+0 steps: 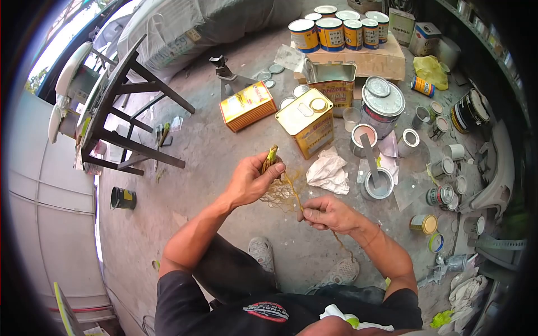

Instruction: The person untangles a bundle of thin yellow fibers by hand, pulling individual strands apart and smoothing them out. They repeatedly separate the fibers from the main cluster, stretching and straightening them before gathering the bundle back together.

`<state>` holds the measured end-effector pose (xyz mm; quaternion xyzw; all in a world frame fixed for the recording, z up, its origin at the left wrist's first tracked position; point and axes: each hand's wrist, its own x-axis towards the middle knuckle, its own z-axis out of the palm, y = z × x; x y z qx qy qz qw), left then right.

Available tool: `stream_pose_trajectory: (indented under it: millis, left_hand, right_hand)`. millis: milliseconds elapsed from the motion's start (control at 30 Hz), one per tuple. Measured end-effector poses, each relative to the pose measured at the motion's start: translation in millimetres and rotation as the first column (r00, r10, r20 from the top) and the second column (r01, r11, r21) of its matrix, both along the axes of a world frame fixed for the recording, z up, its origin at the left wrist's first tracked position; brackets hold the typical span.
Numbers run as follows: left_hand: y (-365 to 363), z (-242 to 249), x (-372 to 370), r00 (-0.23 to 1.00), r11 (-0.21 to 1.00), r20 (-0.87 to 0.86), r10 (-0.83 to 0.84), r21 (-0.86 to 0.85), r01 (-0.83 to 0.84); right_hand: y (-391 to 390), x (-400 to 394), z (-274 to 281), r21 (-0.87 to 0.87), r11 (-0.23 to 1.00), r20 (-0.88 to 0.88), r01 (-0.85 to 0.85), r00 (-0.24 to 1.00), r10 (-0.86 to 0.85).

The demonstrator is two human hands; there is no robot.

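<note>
A tangle of thin yellow-brown string (281, 193) hangs between my hands, above the grey floor. My left hand (255, 178) is closed around a bunched part of it, with a yellow-green tip standing up above the fingers. Pinched between the thumb and fingers of my right hand (324, 214) is a strand of the same string, and its loose end trails down toward my right shoe. Beyond the hands stands a yellow rectangular tin (309, 126), and a crumpled white cloth (328, 171) lies to its right.
Paint cans stand on a cardboard box (358, 60) at the back. An orange tin (247, 106) lies on the floor. A dark stand (126, 106) is at left. Right of the cloth sits an open can with a stirring stick (379, 183), among several cups and cans.
</note>
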<state>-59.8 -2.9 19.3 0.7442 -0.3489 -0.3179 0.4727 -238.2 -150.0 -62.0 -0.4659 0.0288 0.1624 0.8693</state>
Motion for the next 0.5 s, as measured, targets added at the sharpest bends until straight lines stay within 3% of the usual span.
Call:
stream_pose_trajectory:
  millis: [33,100,233,333,400,433,500]
  left_hand:
    - [0.5,1.4,0.2,1.0,1.0,-0.002,0.0,0.001,0.0]
    - [1.5,2.8,1.6,0.991,0.996,0.136,-0.009,0.091,-0.003]
    - [2.0,1.0,0.7,0.976,0.996,0.219,-0.003,0.085,-0.016]
    - [1.5,0.7,0.0,0.983,0.999,0.184,0.019,0.044,-0.028]
    - [-1.2,3.7,-0.6,0.997,0.995,0.017,0.076,0.062,-0.077]
    - [-1.3,4.2,-0.9,0.997,0.995,0.015,0.073,0.063,-0.074]
    - [-0.2,4.5,-2.7,0.959,0.996,-0.278,0.061,0.082,-0.04]
  right_hand:
    - [2.7,1.0,-3.3,0.001,1.0,-0.002,0.0,1.0,0.0]
    - [7.6,3.5,-7.1,0.015,0.979,0.104,0.205,0.973,-0.205]
    - [5.6,3.4,-2.6,0.012,0.969,0.056,0.246,0.968,-0.246]
    - [3.2,6.4,-8.3,-0.111,0.972,0.005,0.208,0.978,-0.209]
    - [8.4,11.7,-12.2,-0.252,0.881,0.188,0.401,0.913,-0.362]
    - [9.3,14.8,-11.7,-0.253,0.88,0.187,0.402,0.913,-0.364]
    - [10.5,20.3,-11.0,-0.614,0.632,0.24,0.474,0.874,-0.422]
